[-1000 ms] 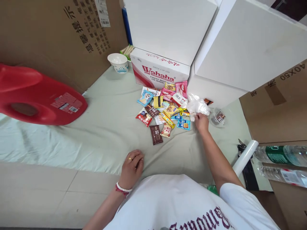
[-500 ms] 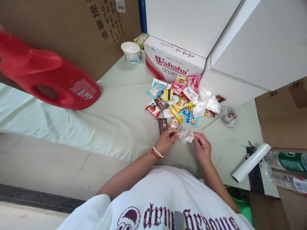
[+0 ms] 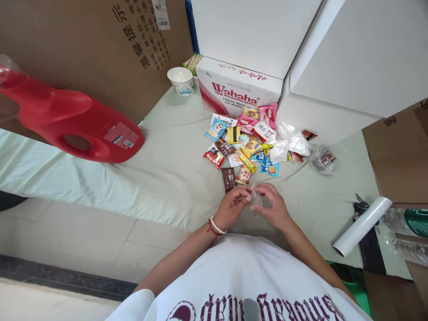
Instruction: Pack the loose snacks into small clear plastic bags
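My left hand (image 3: 232,206) and my right hand (image 3: 273,208) meet close together over the pale green sheet (image 3: 160,178), both pinching a small clear plastic bag (image 3: 256,200) between their fingertips. A beaded bracelet sits on my left wrist. Just beyond the hands lies a heap of small snack packets (image 3: 242,142), with a brown chocolate packet (image 3: 228,179) nearest. Crumpled clear plastic bags (image 3: 288,145) lie at the heap's right edge.
A red jug (image 3: 73,122) lies on its side at the left. A Wahaha box (image 3: 234,91), a paper cup (image 3: 181,80) and large white and cardboard boxes stand behind. A clear lid (image 3: 323,160), a white roll (image 3: 363,225), keys and bottles are at the right.
My right hand drew back from the crumpled plastic with a small clear bag. My left hand rose off the sheet to meet it. Both now pinch the bag closer together.
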`<state>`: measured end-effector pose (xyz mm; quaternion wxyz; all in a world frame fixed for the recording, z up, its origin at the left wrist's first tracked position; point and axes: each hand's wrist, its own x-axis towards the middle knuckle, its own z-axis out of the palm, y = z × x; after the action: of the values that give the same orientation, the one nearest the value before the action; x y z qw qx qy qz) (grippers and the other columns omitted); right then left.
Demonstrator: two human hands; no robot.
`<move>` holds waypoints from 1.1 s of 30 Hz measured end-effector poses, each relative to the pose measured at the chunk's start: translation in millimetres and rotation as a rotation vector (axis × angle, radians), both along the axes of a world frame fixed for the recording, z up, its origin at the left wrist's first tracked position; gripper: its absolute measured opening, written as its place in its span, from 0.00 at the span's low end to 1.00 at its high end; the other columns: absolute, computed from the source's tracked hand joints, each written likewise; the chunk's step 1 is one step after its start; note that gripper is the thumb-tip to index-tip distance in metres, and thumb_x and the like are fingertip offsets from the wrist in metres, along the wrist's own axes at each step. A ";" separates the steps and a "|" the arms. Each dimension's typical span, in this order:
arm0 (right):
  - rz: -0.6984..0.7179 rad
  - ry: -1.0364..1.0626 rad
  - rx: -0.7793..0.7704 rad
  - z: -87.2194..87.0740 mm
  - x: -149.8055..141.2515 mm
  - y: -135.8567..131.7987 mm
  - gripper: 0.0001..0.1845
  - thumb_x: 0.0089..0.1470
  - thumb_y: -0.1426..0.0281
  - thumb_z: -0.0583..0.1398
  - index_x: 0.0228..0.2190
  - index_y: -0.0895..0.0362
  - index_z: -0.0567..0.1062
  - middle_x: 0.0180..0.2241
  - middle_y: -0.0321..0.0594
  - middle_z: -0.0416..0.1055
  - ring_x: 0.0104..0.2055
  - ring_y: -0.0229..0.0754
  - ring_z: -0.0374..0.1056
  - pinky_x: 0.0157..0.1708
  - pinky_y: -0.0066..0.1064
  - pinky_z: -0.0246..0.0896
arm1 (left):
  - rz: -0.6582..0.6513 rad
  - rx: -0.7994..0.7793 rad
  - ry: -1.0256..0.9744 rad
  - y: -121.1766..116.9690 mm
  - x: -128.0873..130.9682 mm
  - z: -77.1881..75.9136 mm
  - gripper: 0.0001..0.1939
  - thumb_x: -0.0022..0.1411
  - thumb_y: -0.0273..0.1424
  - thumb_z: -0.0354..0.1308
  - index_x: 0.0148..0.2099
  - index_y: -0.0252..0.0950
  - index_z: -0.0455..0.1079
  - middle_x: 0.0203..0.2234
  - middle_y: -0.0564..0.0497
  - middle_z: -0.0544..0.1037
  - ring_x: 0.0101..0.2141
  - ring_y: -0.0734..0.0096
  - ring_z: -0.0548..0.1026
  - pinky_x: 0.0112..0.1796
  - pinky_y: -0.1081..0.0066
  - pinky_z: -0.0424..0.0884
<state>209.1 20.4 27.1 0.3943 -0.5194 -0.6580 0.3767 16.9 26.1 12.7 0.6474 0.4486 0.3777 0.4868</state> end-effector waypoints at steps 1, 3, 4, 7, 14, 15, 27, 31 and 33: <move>0.019 0.024 -0.023 1.5 -4.7 2.4 0.16 0.52 0.58 0.69 0.42 0.49 0.81 0.43 0.42 0.75 0.45 0.47 0.70 0.45 0.38 0.67 | 0.023 0.018 0.012 0.0 -0.1 0.3 0.14 0.61 0.41 0.67 0.34 0.35 0.75 0.43 0.45 0.77 0.48 0.63 0.74 0.52 0.63 0.69; -0.044 0.149 -0.103 -0.5 -7.1 5.9 0.10 0.56 0.58 0.67 0.38 0.50 0.81 0.38 0.40 0.76 0.40 0.44 0.71 0.42 0.35 0.67 | 0.071 -0.041 -0.027 -0.2 -3.5 -0.4 0.13 0.61 0.41 0.66 0.35 0.35 0.74 0.42 0.46 0.76 0.45 0.65 0.75 0.49 0.63 0.72; -0.089 0.229 -0.159 -3.1 -4.6 7.0 0.10 0.57 0.59 0.67 0.36 0.51 0.81 0.36 0.39 0.76 0.38 0.43 0.70 0.40 0.34 0.66 | 0.091 -0.102 -0.076 -0.1 -6.7 -1.5 0.13 0.61 0.41 0.67 0.35 0.35 0.73 0.43 0.47 0.76 0.44 0.66 0.75 0.47 0.64 0.73; -0.218 0.455 -0.326 -10.8 11.1 9.0 0.12 0.52 0.58 0.70 0.34 0.51 0.80 0.32 0.36 0.76 0.32 0.39 0.68 0.34 0.30 0.64 | 0.167 -0.287 -0.247 2.1 -20.3 -6.4 0.14 0.57 0.39 0.69 0.33 0.35 0.70 0.42 0.49 0.76 0.39 0.69 0.75 0.42 0.65 0.75; -0.364 0.775 -0.522 -4.0 12.5 9.2 0.18 0.43 0.58 0.75 0.32 0.53 0.78 0.29 0.32 0.73 0.27 0.35 0.64 0.28 0.26 0.63 | 0.185 -0.513 -0.557 14.0 -33.1 -9.0 0.18 0.51 0.40 0.71 0.36 0.37 0.68 0.39 0.51 0.77 0.39 0.66 0.78 0.41 0.59 0.78; -0.365 0.780 -0.524 -2.5 8.5 9.4 0.19 0.42 0.58 0.75 0.32 0.53 0.78 0.28 0.32 0.73 0.27 0.35 0.64 0.29 0.26 0.63 | 0.135 -0.526 -0.534 14.5 -30.7 -7.7 0.20 0.51 0.42 0.71 0.40 0.38 0.69 0.42 0.51 0.77 0.41 0.64 0.78 0.40 0.59 0.79; -0.372 0.833 -0.364 7.2 21.8 11.4 0.12 0.47 0.61 0.73 0.35 0.49 0.81 0.33 0.33 0.76 0.32 0.36 0.69 0.31 0.28 0.65 | 0.187 0.150 0.174 4.6 -32.3 -3.2 0.11 0.60 0.34 0.66 0.44 0.38 0.74 0.45 0.46 0.75 0.46 0.65 0.74 0.47 0.66 0.71; -0.269 0.821 -0.443 28.5 13.9 3.7 0.15 0.43 0.59 0.75 0.34 0.50 0.83 0.29 0.35 0.77 0.30 0.37 0.70 0.32 0.29 0.67 | -0.033 0.377 0.139 20.1 -6.6 22.6 0.42 0.50 0.39 0.74 0.65 0.42 0.63 0.62 0.40 0.68 0.62 0.52 0.65 0.62 0.55 0.61; -0.273 0.785 -0.418 38.4 12.9 2.8 0.16 0.43 0.57 0.75 0.33 0.49 0.83 0.28 0.35 0.77 0.28 0.37 0.69 0.30 0.30 0.66 | -0.217 0.358 0.110 29.4 7.4 28.3 0.43 0.45 0.40 0.77 0.62 0.40 0.68 0.57 0.41 0.73 0.58 0.52 0.70 0.59 0.57 0.64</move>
<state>221.9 23.2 65.5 0.5462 -0.4879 -0.2946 0.6139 24.3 55.5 41.0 0.5846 0.6202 0.2696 0.4482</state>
